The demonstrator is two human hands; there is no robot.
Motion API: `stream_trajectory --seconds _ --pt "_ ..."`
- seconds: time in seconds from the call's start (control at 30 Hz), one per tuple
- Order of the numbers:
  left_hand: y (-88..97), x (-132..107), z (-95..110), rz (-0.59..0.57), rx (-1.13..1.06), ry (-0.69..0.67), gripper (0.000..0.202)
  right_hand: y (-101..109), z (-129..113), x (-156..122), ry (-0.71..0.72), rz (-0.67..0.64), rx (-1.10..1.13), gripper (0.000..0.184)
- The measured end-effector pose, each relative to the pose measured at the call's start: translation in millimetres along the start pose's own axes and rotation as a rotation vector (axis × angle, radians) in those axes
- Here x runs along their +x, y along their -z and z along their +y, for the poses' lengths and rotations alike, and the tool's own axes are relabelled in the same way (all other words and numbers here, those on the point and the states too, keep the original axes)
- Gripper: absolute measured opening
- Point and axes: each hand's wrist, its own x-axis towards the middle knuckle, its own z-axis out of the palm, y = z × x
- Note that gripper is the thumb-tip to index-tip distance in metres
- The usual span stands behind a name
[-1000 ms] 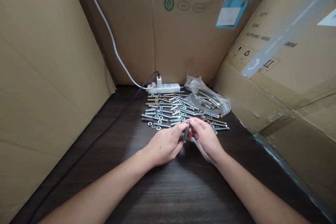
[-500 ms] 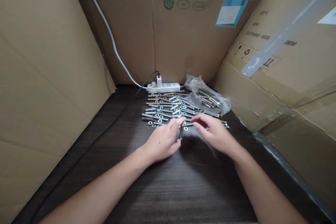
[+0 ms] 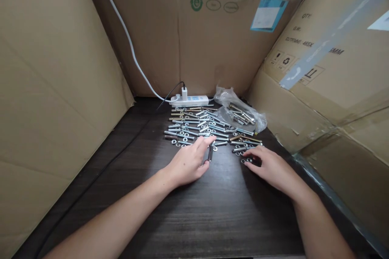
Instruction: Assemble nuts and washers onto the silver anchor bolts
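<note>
Near the middle, my left hand [image 3: 190, 160] holds a short dark-grey metal sleeve [image 3: 210, 152] upright, between the thumb below and the fingers above. My right hand [image 3: 270, 166] is low over the table at the right, its thumb and fingers apart. Small washers [image 3: 242, 161] and a nut [image 3: 249, 160] lie at its fingertips; whether it touches them I cannot tell. Just beyond those fingers are metal bolts [image 3: 240, 149] lying flat. Rows of bolts, sleeves, nuts and washers [image 3: 197, 125] cover the table beyond my left hand.
A clear plastic bag [image 3: 255, 117] with more bolts sits at the back right. Behind the rows stands a white power strip [image 3: 194, 100] with a plug; a black cable [image 3: 121, 149] crosses the dark table [image 3: 194, 222] on the left. Cardboard walls [image 3: 225, 48] enclose three sides.
My right hand has moved right and nearer, away from my left hand, to the small washers and nut. My left hand still holds the sleeve in nearly the same place.
</note>
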Motion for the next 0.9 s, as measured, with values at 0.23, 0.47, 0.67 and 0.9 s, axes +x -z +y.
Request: stream_trajectory --seconds 0.23,0.47,0.67,0.9 --pt "1.3 0 1 0.012 0.007 -0.002 0.062 -8 -1 4 0.062 0.038 0.044 0.013" --pt "0.7 -1 4 -0.003 -0.029 -0.07 0.063 3 -40 12 0.158 0.176 0.371 0.012" --pt "-0.9 -2 2 0.084 -0.104 -0.073 0.068 2 -92 43 0.153 0.161 0.991 0.019" --pt "-4.0 -1 1 0.085 -0.163 -0.068 0.076 -25 -101 45 0.056 0.159 1.446 0.019"
